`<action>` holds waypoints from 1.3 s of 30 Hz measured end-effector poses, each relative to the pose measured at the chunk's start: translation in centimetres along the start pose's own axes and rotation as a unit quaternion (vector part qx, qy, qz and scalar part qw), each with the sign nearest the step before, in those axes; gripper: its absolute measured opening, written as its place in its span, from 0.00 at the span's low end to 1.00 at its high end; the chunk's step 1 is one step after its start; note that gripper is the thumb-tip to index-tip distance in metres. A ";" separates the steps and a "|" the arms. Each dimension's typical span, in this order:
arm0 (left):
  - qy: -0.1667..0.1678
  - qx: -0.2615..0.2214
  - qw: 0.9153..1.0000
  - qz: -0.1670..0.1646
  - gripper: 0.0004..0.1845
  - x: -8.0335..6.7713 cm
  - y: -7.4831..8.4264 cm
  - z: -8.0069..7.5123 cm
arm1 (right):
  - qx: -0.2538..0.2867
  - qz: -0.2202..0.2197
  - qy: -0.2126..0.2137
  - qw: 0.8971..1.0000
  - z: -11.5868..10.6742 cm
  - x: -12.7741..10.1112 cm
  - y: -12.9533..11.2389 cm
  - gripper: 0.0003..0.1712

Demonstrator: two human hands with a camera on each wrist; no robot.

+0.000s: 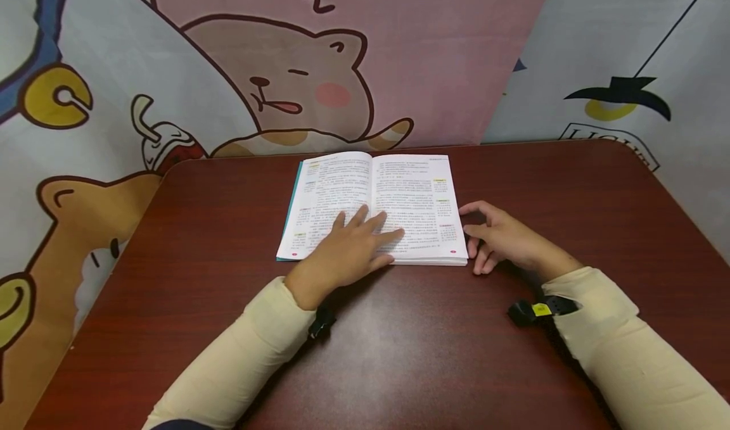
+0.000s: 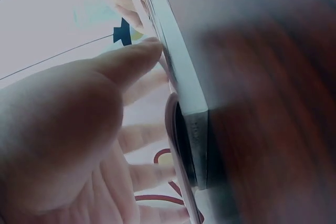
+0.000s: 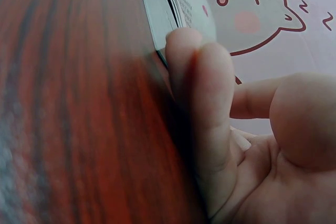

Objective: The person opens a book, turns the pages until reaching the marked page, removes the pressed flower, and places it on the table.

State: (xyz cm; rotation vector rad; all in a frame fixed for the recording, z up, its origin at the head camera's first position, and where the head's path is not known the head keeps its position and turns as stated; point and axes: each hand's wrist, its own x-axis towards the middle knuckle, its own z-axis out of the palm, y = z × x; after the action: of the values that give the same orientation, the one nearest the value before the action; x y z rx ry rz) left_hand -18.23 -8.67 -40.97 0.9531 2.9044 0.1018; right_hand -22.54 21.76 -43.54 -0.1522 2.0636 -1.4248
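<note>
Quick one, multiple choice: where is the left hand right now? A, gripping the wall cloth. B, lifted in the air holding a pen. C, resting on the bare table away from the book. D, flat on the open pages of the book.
D: the left hand lies with straight fingers on the open book, while the right hand sits at the book's right edge.

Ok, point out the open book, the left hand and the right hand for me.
open book (image 1: 419, 192), head view, on the bare upper part of the right page.
left hand (image 1: 348, 249), head view, on the back of the hand.
right hand (image 1: 504, 237), head view, on the back of the hand.
</note>
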 end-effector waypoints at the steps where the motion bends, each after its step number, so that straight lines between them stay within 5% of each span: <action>1: 0.001 -0.004 1.000 0.004 0.26 0.0 0.0 0.0 | 0.000 0.001 0.001 1.000 0.0 0.0 0.0 0.28; 30: 0.014 0.002 0.999 0.036 0.23 0.3 0.4 -0.2 | 0.000 0.012 0.007 1.000 0.2 0.2 -0.1 0.30; 39: 0.088 0.012 0.994 0.069 0.33 0.3 0.2 0.1 | 0.004 0.004 0.003 1.000 0.2 0.0 -0.2 0.37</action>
State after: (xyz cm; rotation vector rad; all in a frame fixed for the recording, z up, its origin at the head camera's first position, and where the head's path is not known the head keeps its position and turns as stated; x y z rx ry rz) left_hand -18.29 -8.32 -41.03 1.2074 2.9989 0.1680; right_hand -22.47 21.53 -43.43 -0.1362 2.0608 -1.4296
